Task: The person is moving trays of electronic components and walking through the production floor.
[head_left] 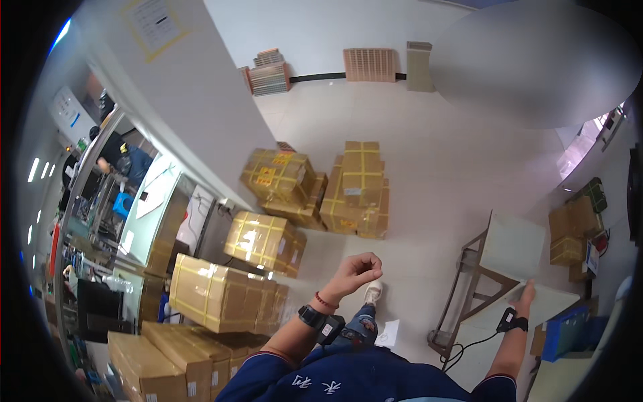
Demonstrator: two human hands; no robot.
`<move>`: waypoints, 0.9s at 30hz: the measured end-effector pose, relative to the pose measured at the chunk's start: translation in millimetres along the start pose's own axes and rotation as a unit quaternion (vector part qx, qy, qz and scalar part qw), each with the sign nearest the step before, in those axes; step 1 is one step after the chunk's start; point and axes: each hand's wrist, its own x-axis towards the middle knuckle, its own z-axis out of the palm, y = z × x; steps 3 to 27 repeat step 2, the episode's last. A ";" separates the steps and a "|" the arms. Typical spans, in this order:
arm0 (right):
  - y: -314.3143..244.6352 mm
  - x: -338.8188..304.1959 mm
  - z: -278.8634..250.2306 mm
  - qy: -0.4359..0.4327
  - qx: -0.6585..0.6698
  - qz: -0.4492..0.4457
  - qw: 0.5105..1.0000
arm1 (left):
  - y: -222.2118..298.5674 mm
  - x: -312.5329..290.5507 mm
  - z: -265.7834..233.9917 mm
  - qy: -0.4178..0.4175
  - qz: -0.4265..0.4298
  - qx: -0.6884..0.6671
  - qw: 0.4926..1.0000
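My left hand (pixel 360 270) is raised in front of my body, its fingers curled in toward the thumb, with nothing seen in it. A red bracelet (pixel 326 301) and a black strap with a small device (pixel 328 328) are on that forearm. To the right, my right hand (pixel 525 299) lies stretched out along the edge of a white panel (pixel 546 309) on a brown-framed stand (pixel 477 295); its fingers show only in part. That wrist also bears a black strapped device (pixel 510 323) with a cable (pixel 462 352).
Strapped cardboard boxes (pixel 221 291) are stacked at the left, with another stack of boxes (pixel 355 187) ahead. A pillar (pixel 167 74) stands at the left. More cartons (pixel 569 231) and a blue bin (pixel 564 335) are at the right. Paper (pixel 388 333) lies on the floor.
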 end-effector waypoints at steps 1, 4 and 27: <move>-1.8 9.3 2.1 -0.020 0.004 0.026 0.999 | -4.3 22.1 -3.8 -0.014 0.012 0.014 1.000; -10.0 21.1 4.4 -0.038 0.011 0.044 0.998 | -5.9 50.2 -3.6 -0.018 0.018 0.031 0.999; -10.0 21.1 4.4 -0.038 0.011 0.044 0.998 | -5.9 50.2 -3.6 -0.018 0.018 0.031 0.999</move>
